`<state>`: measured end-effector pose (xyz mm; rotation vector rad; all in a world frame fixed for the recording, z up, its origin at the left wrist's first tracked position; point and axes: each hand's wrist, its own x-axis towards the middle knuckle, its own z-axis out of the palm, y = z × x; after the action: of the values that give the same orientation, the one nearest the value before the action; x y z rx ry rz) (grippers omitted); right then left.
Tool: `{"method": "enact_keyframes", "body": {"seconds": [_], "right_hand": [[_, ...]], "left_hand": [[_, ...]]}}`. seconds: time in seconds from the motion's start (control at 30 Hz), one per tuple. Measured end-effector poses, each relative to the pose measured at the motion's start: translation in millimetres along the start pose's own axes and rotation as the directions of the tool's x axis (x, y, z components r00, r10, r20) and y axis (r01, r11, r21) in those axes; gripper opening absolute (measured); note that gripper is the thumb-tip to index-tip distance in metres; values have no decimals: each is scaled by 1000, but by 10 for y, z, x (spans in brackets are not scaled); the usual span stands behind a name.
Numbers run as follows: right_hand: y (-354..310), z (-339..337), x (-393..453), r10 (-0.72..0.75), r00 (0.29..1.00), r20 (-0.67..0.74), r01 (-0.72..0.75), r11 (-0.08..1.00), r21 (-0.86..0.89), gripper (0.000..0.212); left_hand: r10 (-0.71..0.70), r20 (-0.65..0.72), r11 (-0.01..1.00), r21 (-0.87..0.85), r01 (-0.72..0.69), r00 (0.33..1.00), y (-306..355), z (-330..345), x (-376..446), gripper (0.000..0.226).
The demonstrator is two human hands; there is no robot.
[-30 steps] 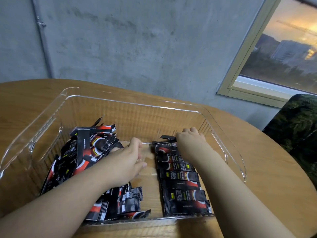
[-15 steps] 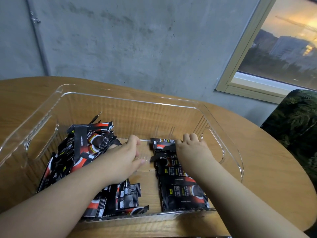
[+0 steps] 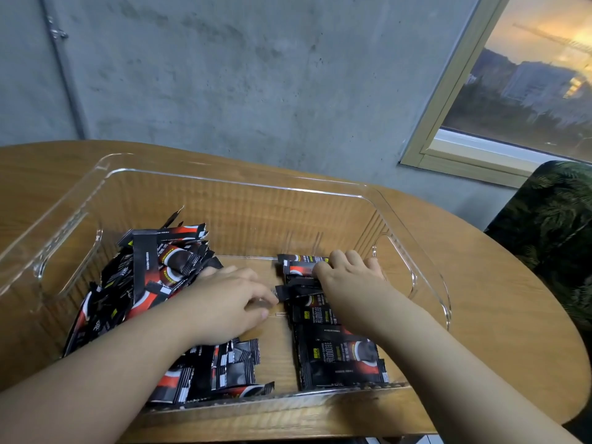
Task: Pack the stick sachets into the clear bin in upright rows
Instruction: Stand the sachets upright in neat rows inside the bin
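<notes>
In the head view, a clear bin stands on a wooden table, and both forearms reach into it from the near side.

A loose pile of sachets fills the left part of the bin. The sachets there are black with red and white marks, and they lie in many directions, some leaning on the left wall. More of them lie flat near the near wall, under the left forearm.

In the right half of the bin a row of sachets runs from the near wall toward the far side. They overlap one another like tiles and lean back; they are not fully upright.

The left hand is in the middle of the bin, palm down, fingers curled. Its fingertips touch the end of one dark sachet that lies across the row; I cannot tell if they pinch it.

The right hand is at the far end of the row. Its fingers are bent over the farthest sachets and hold them against the row.

Behind the table there is a grey concrete wall. A window is at the far right, and a dark patterned chair stands at the right side of the table.
</notes>
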<state>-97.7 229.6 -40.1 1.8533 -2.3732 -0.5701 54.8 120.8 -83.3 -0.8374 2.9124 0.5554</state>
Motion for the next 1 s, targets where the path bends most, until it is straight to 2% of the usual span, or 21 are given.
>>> {"method": "enact_keyframes", "body": {"seconds": [0.1, 0.2, 0.33, 0.47, 0.57, 0.67, 1.0], "right_hand": [[-4, 48, -12, -2, 1000, 28, 2, 1000, -7, 57], [12, 95, -26, 17, 1000, -6, -17, 1000, 12, 55], [-2, 143, 10, 50, 995, -89, -45, 997, 61, 38], [-53, 173, 63, 51, 995, -89, -42, 994, 97, 30], [-60, 148, 67, 57, 993, -101, -47, 994, 102, 26], [-49, 124, 43, 55, 994, -89, -46, 993, 107, 28], [-34, 93, 8, 79, 990, -115, -56, 981, 187, 35]], "left_hand": [[27, 22, 999, 45, -28, 999, 12, -2, 3, 38], [32, 44, 996, 81, -36, 998, 23, 3, 0, 43], [34, 65, 992, 117, -42, 997, 36, 6, 4, 48], [35, 61, 991, 126, -43, 998, 37, 17, 1, 51], [32, 25, 997, 75, -34, 999, 43, 10, -3, 41], [41, 8, 998, 37, -41, 999, 46, 4, -8, 30], [31, 47, 996, 87, -35, 998, 54, 4, -10, 48]]}}
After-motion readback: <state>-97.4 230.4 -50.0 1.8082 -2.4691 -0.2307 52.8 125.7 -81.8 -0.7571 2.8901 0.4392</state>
